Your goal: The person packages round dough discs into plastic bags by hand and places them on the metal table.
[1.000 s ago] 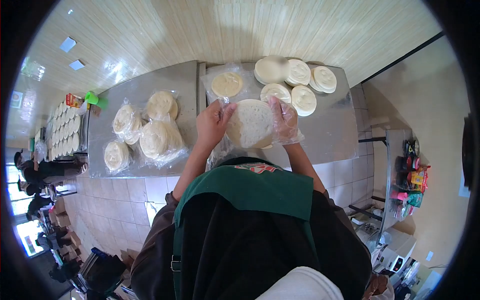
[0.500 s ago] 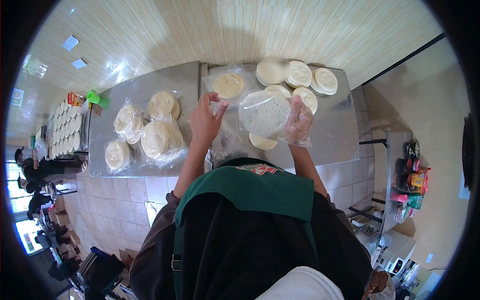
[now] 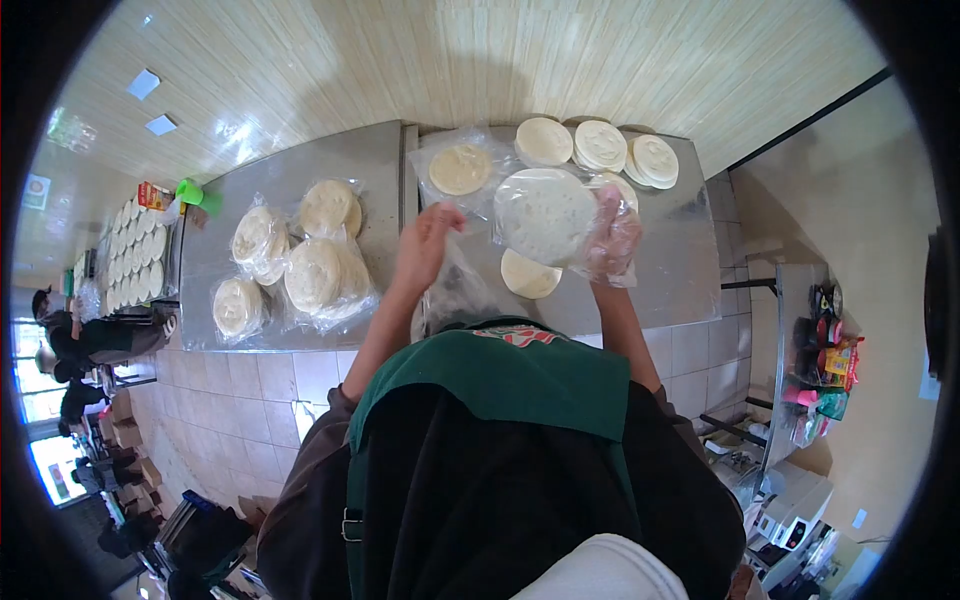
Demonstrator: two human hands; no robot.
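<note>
1 right hand (image 3: 613,236) gripping 1 bagged disc (image 3: 545,216) | 1 left hand (image 3: 425,248), cannot tell if open | 3 stacks (image 3: 600,146) by wall (image 3: 590,60)

Bright indoor light here, white glare on the glossy pale wood-grain wall (image 3: 480,60) far left, soft shadows mid-wall, edges bending into black!

Shows as a metal table (image 3: 670,270), bearing bagged flatbreads (image 3: 314,275) near the left edge and unbagged stacks (image 3: 600,146) at the far right corner.
</note>
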